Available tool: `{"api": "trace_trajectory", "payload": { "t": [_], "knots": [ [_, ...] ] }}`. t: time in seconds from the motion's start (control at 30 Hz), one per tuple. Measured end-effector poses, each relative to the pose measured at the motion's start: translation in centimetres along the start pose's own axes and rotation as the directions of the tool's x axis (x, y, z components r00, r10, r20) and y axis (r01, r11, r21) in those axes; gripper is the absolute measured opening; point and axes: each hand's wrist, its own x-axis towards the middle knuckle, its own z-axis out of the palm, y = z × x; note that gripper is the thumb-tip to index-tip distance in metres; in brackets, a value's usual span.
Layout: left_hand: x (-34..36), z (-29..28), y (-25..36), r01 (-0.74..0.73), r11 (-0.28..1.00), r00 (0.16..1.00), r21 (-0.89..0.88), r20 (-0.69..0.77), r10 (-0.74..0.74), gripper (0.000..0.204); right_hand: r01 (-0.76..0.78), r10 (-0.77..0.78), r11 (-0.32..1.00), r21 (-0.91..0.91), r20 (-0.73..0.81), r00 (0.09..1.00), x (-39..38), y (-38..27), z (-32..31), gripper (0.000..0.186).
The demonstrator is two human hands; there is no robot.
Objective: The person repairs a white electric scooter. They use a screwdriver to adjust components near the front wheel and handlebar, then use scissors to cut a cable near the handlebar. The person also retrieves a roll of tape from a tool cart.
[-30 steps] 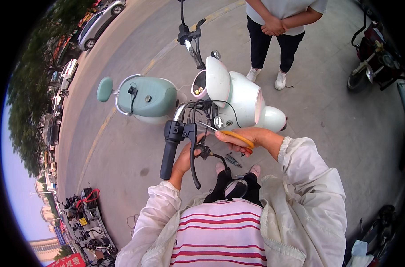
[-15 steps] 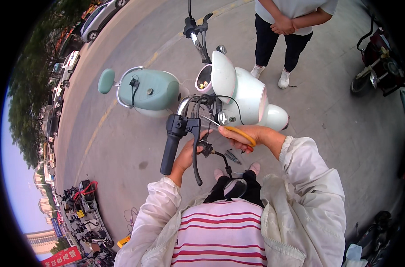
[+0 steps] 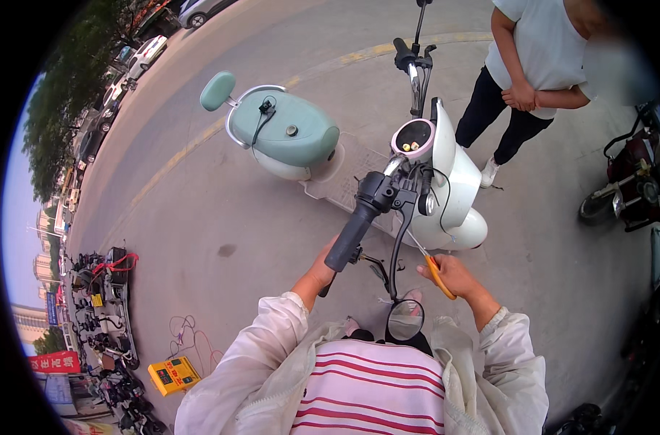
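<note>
My right hand (image 3: 457, 277) is closed around orange-handled scissors (image 3: 439, 275). Their metal blades point up and left toward the scooter's front. Behind the black handlebar grip (image 3: 349, 237) is my left hand (image 3: 320, 267), its fingers mostly hidden by the grip, so what they hold does not show. A black brake lever (image 3: 398, 254) curves down beside the grip. Between my hands, a round mirror (image 3: 406, 319) hangs low in front of my legs. A loose black cable (image 3: 446, 199) runs over the white front (image 3: 457, 174) of the scooter.
The scooter's green seat (image 3: 290, 127) has a black cabled part on it. A person (image 3: 533, 65) stands beyond the scooter with hands clasped. A yellow box (image 3: 173, 375) with thin wires lies on the ground at left. Parked two-wheelers line both sides, including a dark red one (image 3: 631, 177).
The view has shifted, so the scooter sits farther right. My right hand with the scissors has moved down from the handlebar, and my left hand has slid lower behind the grip.
</note>
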Motion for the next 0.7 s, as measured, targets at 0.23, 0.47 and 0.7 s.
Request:
{"api": "trace_trajectory", "payload": {
  "t": [0.23,0.47,0.7],
  "knots": [
    [-10.9,-10.8,-5.8,-0.034,0.915,0.92,-0.402,-0.371,-0.128,0.042,-0.091,-0.004,0.955,-0.283,-0.317,0.948,-1.6,2.7,12.9,0.036],
    [-24.9,-19.1,-9.1,-0.394,0.745,0.651,-0.538,-0.736,-0.188,0.041,-0.206,0.181,0.975,-0.083,-0.242,0.953,-1.7,0.0,19.9,0.034],
    [-30.7,-21.1,-11.6,-0.476,0.521,0.601,-0.708,-0.695,-0.395,0.043,-0.315,0.299,0.939,-0.137,-0.126,0.946,0.1,-1.7,24.7,0.03]
  ]
}}
